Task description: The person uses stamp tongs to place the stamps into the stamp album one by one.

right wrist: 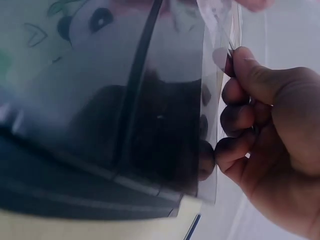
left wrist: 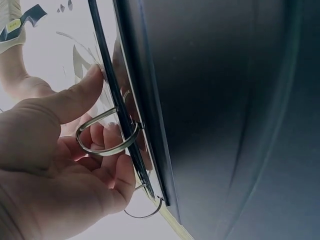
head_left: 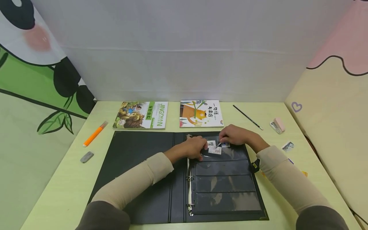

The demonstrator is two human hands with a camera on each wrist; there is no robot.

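Note:
A black ring binder (head_left: 143, 179) lies spread on the table, with a clear pocket page (head_left: 227, 183) on its right side. Several small stamps (head_left: 215, 150) show at the top pocket, close together between the hands. My left hand (head_left: 193, 148) rests on the page beside the metal rings (left wrist: 107, 145); its thumb and index fingertips are apart on the clear film. From the far right, my right hand (head_left: 236, 134) pinches slim tweezers (head_left: 219, 144), whose tip lies at the stamps. In the right wrist view, the right fingers (right wrist: 245, 65) are at the film's edge.
Two picture books (head_left: 141, 115) (head_left: 201, 113) lie behind the binder. On the left are an orange pen (head_left: 95, 134) and a grey eraser (head_left: 87, 157). A thin black pen refill (head_left: 248, 117), a small pink-and-white stapler (head_left: 277, 125) and a loose stamp (head_left: 288, 146) lie to the right.

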